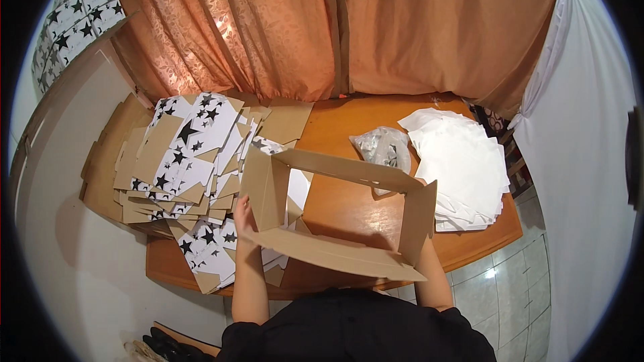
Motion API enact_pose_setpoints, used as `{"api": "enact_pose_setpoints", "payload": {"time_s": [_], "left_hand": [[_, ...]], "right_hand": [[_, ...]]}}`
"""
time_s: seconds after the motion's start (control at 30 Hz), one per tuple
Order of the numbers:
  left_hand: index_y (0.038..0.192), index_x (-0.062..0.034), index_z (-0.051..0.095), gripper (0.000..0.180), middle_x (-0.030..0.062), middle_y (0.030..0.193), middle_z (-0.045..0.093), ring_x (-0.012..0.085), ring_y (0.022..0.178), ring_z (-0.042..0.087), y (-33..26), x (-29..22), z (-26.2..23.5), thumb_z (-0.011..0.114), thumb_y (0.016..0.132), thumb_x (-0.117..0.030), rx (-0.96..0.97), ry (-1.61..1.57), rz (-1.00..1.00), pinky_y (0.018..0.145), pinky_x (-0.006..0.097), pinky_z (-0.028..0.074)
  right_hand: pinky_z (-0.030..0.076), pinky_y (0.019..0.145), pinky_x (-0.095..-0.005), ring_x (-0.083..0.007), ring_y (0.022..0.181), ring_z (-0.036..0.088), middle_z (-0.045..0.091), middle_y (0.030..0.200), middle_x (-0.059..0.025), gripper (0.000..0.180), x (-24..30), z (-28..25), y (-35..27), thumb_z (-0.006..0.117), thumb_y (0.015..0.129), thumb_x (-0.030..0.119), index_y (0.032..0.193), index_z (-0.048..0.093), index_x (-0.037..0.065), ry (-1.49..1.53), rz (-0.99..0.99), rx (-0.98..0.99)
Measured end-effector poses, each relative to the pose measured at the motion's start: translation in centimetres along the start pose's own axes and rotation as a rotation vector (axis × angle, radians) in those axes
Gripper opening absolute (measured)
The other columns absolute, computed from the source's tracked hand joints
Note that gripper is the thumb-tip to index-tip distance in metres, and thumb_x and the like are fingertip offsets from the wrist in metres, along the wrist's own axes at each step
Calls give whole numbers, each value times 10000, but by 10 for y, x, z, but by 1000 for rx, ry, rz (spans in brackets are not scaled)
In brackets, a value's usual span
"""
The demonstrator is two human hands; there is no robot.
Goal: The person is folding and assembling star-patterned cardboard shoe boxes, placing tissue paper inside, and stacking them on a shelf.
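A brown cardboard box frame (349, 251), folded into a rectangle with its middle open, is held up in front of me above the table. My left hand (244, 214) grips its left end, with fingers along the outer wall. At the right end my right hand (426, 252) holds the opposite wall; most of its fingers are hidden behind the cardboard. Through the opening the orange-brown tabletop shows. Beside my left hand lies a heap of flat cardboard blanks (178, 154), some plain brown and some white with black stars.
A stack of white sheets (463, 167) lies at the right of the wooden table (335, 124). Between it and the frame rests a clear plastic bag (384, 147) with unclear contents. Star-patterned boxes (84, 13) are piled at the upper left. Orange curtains (443, 20) hang behind the table.
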State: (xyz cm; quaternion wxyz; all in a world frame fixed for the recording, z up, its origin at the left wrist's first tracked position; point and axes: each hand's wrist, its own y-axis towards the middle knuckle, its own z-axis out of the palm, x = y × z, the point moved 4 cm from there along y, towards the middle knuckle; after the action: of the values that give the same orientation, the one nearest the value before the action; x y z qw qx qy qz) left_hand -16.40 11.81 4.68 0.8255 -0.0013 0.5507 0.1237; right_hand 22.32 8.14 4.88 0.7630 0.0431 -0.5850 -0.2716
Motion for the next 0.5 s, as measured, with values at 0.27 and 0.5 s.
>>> {"api": "enact_pose_setpoints", "payload": {"time_s": [0.27,0.5], "left_hand": [[1089,0,541,339,81,938,611,148,746,612,-23,25,-17,474,914,-283,109,-102,-252,625,254,527],[1100,-3,540,355,79,936,610,146,751,613,55,54,-13,479,912,-298,175,-44,-339,628,252,526]], "right_hand": [[410,751,-275,-118,835,504,553,854,-64,360,6,22,30,431,927,308,933,563,-27,-145,91,-310],[407,659,-213,-106,654,521,555,721,-46,299,2,34,62,453,925,238,879,588,-25,-76,257,-117]]}}
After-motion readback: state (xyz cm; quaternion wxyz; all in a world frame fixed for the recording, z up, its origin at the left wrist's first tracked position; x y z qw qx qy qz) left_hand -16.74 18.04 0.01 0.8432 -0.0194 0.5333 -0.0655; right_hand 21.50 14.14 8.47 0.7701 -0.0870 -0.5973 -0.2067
